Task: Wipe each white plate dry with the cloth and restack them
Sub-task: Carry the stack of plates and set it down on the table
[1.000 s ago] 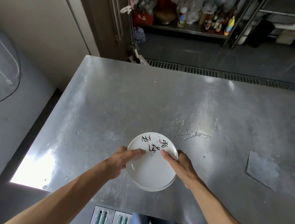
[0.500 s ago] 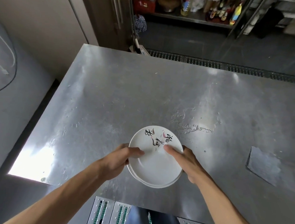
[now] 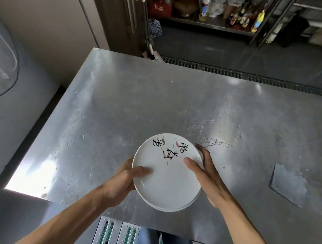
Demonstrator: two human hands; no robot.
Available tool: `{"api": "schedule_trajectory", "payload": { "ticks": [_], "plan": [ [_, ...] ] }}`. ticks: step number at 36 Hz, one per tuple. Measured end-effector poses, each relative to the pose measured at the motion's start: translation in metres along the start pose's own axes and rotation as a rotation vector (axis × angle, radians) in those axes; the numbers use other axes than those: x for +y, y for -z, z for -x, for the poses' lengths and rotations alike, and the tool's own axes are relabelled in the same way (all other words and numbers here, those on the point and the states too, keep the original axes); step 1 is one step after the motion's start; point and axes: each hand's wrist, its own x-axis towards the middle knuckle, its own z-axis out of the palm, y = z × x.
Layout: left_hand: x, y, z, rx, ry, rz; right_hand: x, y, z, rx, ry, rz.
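Both the left hand (image 3: 120, 182) and the right hand (image 3: 207, 175) are gripping the plate stack (image 3: 168, 183) by opposite rims at the table's (image 3: 120, 110) near edge, ideally holding it level and setting it beside the cloth (image 3: 288, 184) at right.

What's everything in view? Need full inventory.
plates: one stack, at least two, white, top one black-lettered; table's near side
table: one, steel grey, centre
cloth: one, grey, flat on table, right
water: one droplet patch, clear, on table beyond plates
bottles: several, mixed colours, far shelf
floor grate: one strip, dark, behind table
left hand: one, thumb on top plate, grips left rim
right hand: one, thumb on top plate, holds right rim
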Motion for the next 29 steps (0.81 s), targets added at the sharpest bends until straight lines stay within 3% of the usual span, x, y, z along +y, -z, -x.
{"api": "schedule_trajectory", "payload": {
  "ticks": [14,29],
  "plan": [
    [-0.033,-0.011,0.034,0.061,-0.077,-0.06,0.04,0.005,0.063,-0.06,0.304,0.079],
    [-0.166,-0.117,0.146,0.135,-0.26,-0.197,0.141,0.07,0.188,-0.162,0.4,0.055]
  ]
}}
